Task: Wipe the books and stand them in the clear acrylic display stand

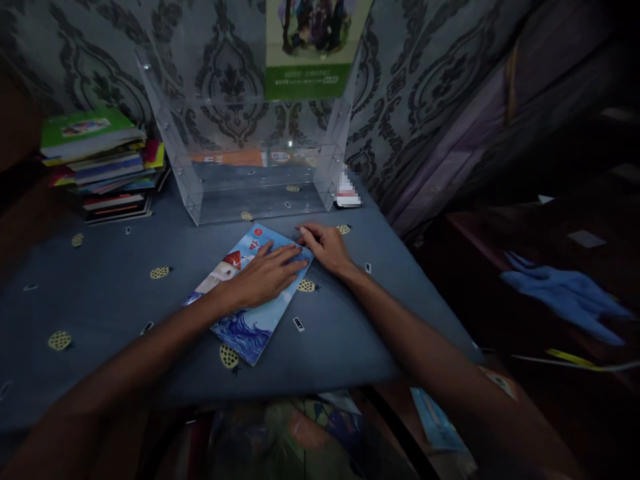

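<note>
A thin picture book with a blue cover lies aslant on the cloth-covered table. On the cover are a red-roofed white building and dark blue waves. My left hand rests flat across the book, its fingers stretched toward the upper right corner. At that corner is my right hand, thumb and fingers drawn together on the book's edge; the exact fingertip contact is hard to make out.
Behind the book stands a clear acrylic rack with a green-bordered book on top and more books low inside. A book stack is at the left. Blue cloth lies at the right, beyond the table edge.
</note>
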`<action>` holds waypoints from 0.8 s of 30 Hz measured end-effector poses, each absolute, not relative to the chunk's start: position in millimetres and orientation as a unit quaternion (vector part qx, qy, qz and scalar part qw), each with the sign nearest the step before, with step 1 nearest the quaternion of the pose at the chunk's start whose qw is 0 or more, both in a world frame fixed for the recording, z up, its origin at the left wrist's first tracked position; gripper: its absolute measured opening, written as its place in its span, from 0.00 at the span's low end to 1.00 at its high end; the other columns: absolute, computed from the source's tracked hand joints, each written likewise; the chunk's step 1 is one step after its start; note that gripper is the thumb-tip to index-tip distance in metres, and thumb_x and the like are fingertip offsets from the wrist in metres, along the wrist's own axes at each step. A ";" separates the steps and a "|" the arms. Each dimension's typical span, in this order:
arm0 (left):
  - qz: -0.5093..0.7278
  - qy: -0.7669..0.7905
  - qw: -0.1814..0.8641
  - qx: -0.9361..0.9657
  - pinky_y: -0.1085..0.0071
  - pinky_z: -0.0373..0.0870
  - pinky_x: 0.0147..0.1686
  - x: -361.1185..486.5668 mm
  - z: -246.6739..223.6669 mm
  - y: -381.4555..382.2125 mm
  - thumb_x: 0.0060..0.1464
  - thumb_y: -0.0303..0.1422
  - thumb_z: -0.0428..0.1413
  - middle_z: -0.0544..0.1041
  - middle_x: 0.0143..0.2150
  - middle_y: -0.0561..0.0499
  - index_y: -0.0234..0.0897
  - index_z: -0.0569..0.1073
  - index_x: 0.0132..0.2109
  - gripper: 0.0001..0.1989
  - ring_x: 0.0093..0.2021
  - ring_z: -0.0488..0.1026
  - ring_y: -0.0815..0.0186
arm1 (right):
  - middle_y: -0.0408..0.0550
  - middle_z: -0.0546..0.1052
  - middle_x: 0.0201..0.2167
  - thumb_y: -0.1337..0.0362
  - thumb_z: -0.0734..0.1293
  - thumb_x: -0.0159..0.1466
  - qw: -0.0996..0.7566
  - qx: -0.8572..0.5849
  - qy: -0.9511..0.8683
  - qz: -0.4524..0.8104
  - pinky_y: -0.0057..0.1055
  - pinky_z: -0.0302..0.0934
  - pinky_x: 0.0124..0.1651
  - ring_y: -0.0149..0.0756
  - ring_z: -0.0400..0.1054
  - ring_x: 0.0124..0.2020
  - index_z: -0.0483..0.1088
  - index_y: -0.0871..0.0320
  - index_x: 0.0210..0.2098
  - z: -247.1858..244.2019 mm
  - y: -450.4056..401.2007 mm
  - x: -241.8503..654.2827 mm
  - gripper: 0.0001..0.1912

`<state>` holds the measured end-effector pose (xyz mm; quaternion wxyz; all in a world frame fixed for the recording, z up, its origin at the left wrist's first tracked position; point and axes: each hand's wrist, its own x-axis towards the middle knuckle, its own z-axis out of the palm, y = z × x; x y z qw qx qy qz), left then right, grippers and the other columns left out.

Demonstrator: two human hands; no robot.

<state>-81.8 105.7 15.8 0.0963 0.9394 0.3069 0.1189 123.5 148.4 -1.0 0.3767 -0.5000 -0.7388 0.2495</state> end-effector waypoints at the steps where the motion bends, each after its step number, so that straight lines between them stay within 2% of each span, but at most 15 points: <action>1: 0.111 0.305 0.096 0.941 0.44 0.49 0.69 -81.5 14.9 104.5 0.70 0.34 0.45 0.64 0.70 0.43 0.43 0.69 0.63 0.18 0.72 0.57 0.55 | 0.48 0.82 0.30 0.53 0.60 0.70 0.375 -0.498 -0.741 0.251 0.34 0.67 0.37 0.40 0.76 0.33 0.79 0.57 0.45 -0.4 148.5 123.9 0.20; 8: 0.069 0.331 0.079 0.938 0.45 0.48 0.69 -78.3 21.2 102.6 0.71 0.35 0.43 0.62 0.71 0.43 0.42 0.66 0.65 0.20 0.72 0.56 0.56 | 0.48 0.81 0.30 0.48 0.59 0.70 0.396 -0.488 -0.724 0.285 0.33 0.67 0.36 0.38 0.75 0.30 0.79 0.58 0.42 -3.1 153.3 126.8 0.23; 12: 0.035 0.391 0.037 0.919 0.43 0.56 0.64 -64.6 28.1 107.0 0.71 0.37 0.44 0.63 0.70 0.39 0.40 0.64 0.67 0.21 0.71 0.57 0.49 | 0.52 0.83 0.38 0.47 0.60 0.69 0.454 -0.483 -0.695 0.276 0.38 0.70 0.44 0.43 0.77 0.39 0.78 0.59 0.45 -8.9 162.1 132.2 0.24; 15: 0.027 0.429 -0.003 0.903 0.43 0.61 0.60 -53.0 32.1 114.6 0.71 0.39 0.45 0.66 0.68 0.36 0.37 0.64 0.67 0.22 0.67 0.62 0.46 | 0.54 0.83 0.42 0.47 0.60 0.69 0.479 -0.487 -0.689 0.241 0.42 0.70 0.49 0.46 0.77 0.43 0.77 0.59 0.46 -11.4 167.0 135.9 0.24; 19: 0.015 0.477 -0.040 0.878 0.44 0.65 0.54 -41.3 35.2 124.9 0.70 0.40 0.45 0.69 0.62 0.35 0.34 0.65 0.66 0.23 0.60 0.65 0.44 | 0.52 0.83 0.43 0.48 0.59 0.70 0.464 -0.485 -0.703 0.234 0.41 0.69 0.50 0.45 0.77 0.44 0.77 0.58 0.46 -11.3 166.6 135.2 0.23; 24: 0.024 0.509 -0.055 0.859 0.47 0.65 0.53 -39.4 34.5 134.2 0.70 0.41 0.44 0.72 0.59 0.36 0.35 0.67 0.64 0.22 0.59 0.66 0.45 | 0.52 0.83 0.45 0.50 0.58 0.71 0.418 -0.472 -0.741 0.231 0.42 0.67 0.53 0.46 0.76 0.48 0.78 0.56 0.47 -10.7 164.1 132.0 0.22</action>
